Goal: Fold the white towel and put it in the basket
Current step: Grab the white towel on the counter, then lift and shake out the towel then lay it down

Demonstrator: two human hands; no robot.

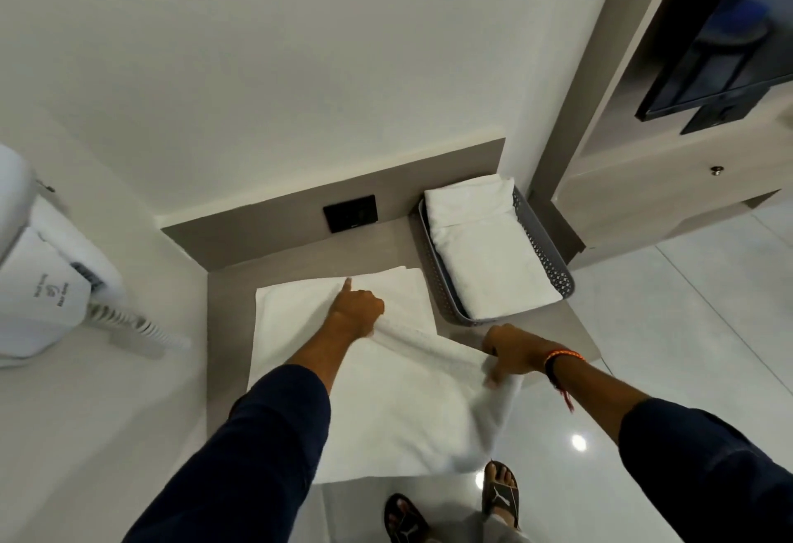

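A white towel (pixel 386 405) lies spread over the grey counter (pixel 300 255), its near part hanging over the front edge. My left hand (pixel 356 306) presses down on the towel's middle, forefinger pointing away, the other fingers curled on a fold line. My right hand (pixel 510 353) pinches the towel's right edge near the counter's front right and lifts it a little. A grey perforated basket (pixel 547 255) stands at the counter's back right and holds a folded white towel (pixel 485 250).
A black wall socket (pixel 350 213) sits in the backsplash behind the towel. A white wall-mounted hair dryer (pixel 38 285) with a coiled cord hangs at the left. A dark TV (pixel 729 36) and wooden cabinet are at the right. My sandalled feet (pixel 455 504) stand on the glossy floor.
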